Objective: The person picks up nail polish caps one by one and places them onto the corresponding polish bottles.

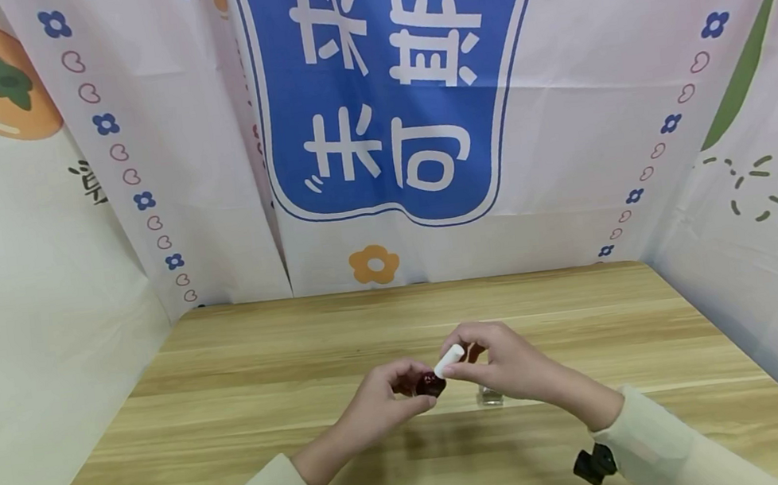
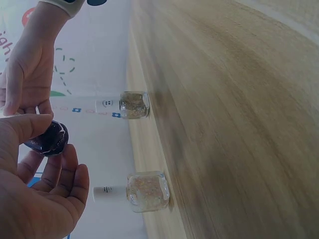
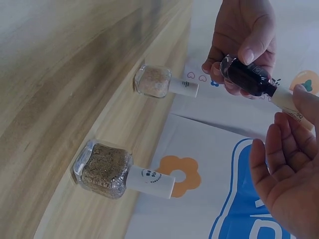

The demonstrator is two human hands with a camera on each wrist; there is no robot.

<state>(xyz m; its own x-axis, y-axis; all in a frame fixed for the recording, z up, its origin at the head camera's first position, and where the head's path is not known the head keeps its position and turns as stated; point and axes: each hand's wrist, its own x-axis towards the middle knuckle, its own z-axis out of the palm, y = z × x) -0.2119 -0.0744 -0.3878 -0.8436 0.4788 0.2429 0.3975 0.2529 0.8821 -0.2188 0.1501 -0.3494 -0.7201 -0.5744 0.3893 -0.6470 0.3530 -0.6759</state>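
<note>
My left hand pinches a small bottle of dark red nail polish between thumb and fingers, raised above the table. The thumb and fingertips of my right hand hold its white cap. Cap and bottle meet at the neck, in one slanted line in the right wrist view. Below the hands stand two more nail polish bottles with white caps: one with gold-brown glitter, the other with pale pink glitter. In the head view a clear glass base shows under my right hand, its top hidden.
The wooden table reaches back to a hanging white cloth with a blue printed panel. Similar printed cloth closes off the left and right sides. A black strap piece sits at the right sleeve.
</note>
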